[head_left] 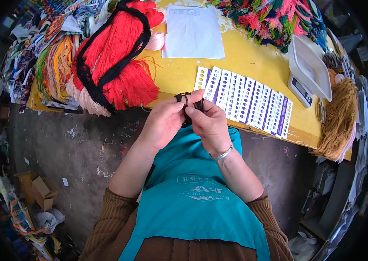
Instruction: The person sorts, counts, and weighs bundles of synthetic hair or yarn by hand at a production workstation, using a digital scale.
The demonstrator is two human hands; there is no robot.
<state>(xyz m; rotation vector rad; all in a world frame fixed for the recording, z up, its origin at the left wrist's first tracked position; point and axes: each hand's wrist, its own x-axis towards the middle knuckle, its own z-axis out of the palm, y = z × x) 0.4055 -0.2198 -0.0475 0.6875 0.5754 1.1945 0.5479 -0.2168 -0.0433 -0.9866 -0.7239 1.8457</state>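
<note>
Both of my hands are raised together at the table's front edge, above my lap. Between them is a small bundle of black thread [185, 98], looped around the fingers. My left hand [165, 120] pinches one side of it, fingertips pointing up. My right hand [210, 126], with a bracelet at the wrist, has thumb and fingers closed on the other side. Just beyond the right hand, a fanned row of white and purple punched cards [246, 103] lies on the yellow table [253, 63]. The fingers hide part of the thread.
Red thread hanks [118, 56] with a black skein [89, 89] across them are piled at left. A white paper [195, 32] lies at the back. On the right are a scale with a white tray [309, 65] and a brown hank [338, 117]. A cardboard box [43, 192] sits lower left.
</note>
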